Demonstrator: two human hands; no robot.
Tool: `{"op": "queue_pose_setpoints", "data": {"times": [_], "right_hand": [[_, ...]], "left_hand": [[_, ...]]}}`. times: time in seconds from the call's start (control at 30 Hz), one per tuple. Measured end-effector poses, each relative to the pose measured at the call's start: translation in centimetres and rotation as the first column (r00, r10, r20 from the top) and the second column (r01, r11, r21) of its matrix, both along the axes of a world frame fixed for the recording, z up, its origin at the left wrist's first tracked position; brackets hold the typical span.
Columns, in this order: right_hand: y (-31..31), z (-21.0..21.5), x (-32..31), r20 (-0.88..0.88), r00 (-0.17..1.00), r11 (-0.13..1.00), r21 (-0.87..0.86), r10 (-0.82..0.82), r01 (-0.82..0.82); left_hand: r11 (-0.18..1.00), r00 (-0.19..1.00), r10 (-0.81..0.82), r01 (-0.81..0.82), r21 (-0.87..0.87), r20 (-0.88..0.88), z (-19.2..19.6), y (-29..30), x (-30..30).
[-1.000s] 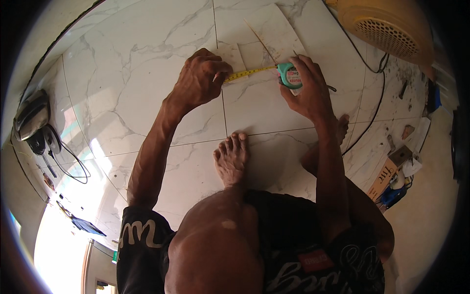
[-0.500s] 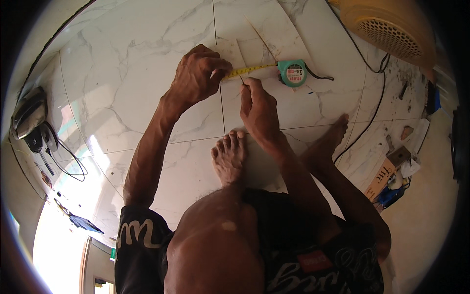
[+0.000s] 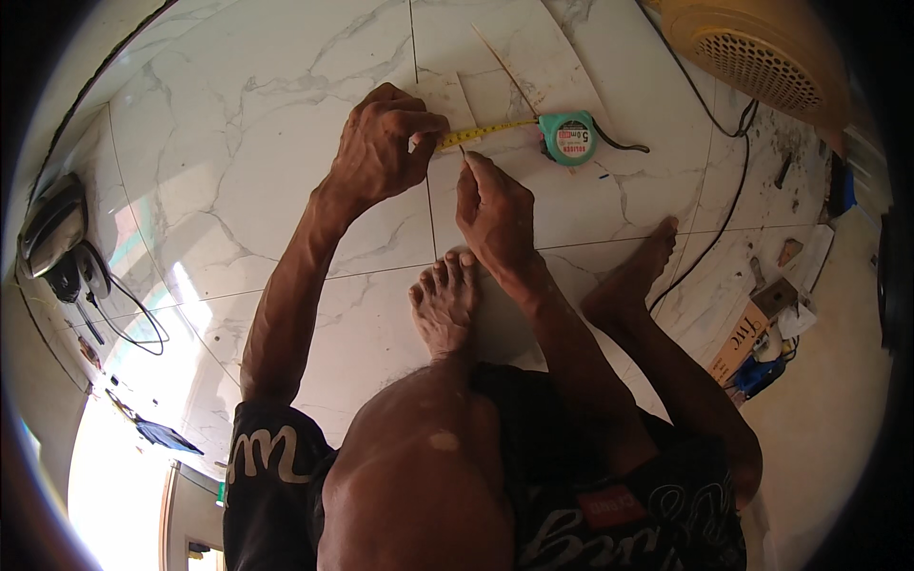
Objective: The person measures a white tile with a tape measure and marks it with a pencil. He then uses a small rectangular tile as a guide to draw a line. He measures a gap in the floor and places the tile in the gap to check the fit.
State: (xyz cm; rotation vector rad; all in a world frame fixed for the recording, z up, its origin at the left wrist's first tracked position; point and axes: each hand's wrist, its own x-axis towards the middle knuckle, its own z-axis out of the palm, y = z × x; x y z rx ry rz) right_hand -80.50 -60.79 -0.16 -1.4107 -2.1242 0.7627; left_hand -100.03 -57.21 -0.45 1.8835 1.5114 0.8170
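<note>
A tape measure point(image 3: 569, 139) with a teal and white case lies on the marbled floor, its yellow blade point(image 3: 486, 130) drawn out to the left. At the blade's far end, my left hand point(image 3: 383, 143) is closed on it with bent fingers, which hide the tip. Just below the blade, my right hand point(image 3: 497, 207) pinches a thin, dark pointed stick point(image 3: 463, 150), mostly hidden by the fingers. Its point is close to the blade's lower edge; whether they touch I cannot tell. A pale flat piece point(image 3: 557, 81) lies under and beyond the blade.
Above the blade lies a thin brown stick point(image 3: 503, 65). A yellow perforated housing point(image 3: 762, 67) stands at the upper right, with a black cable point(image 3: 728, 219) trailing past my foot. Carton and tools point(image 3: 752, 343) crowd the right. At the left sits a dark device with a cord point(image 3: 59, 228).
My right hand has shifted slightly left along the blade with the pointed stick. My left hand stays at the blade's end, and the tape case has barely changed place.
</note>
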Motion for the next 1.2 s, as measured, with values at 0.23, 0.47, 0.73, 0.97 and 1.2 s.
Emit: {"op": "queue_pose_setpoints", "data": {"times": [0.23, 0.47, 0.73, 0.97, 1.2], "right_hand": [[0.14, 0.08, 0.12, 0.023, 0.999, 1.000, -0.016, 0.023, -0.023], [0.14, 0.07, 0.28, 0.019, 0.999, 0.999, -0.031, 0.041, -0.041], [0.18, 0.15, -0.15, 0.001, 0.999, 0.998, -0.036, 0.048, -0.048], [0.46, 0.14, -0.23, -0.032, 0.999, 0.996, -0.087, 0.031, -0.034], [0.65, 0.01, -0.22, -0.059, 0.998, 0.993, -0.115, 0.025, -0.031]], "left_hand": [[1.000, 1.000, 0.014, -0.014, -0.004, -0.003, 0.04, -0.09, -0.01], [1.000, 1.000, 0.015, -0.015, -0.018, -0.001, -0.02, -0.10, 0.02], [1.000, 1.000, 0.014, -0.014, 0.006, 0.000, -0.13, -0.24, -0.02], [0.999, 1.000, 0.017, -0.018, -0.038, -0.014, 0.32, -0.07, 0.11], [1.000, 1.000, 0.027, -0.027, -0.007, -0.012, 0.05, -0.15, 0.10]]}}
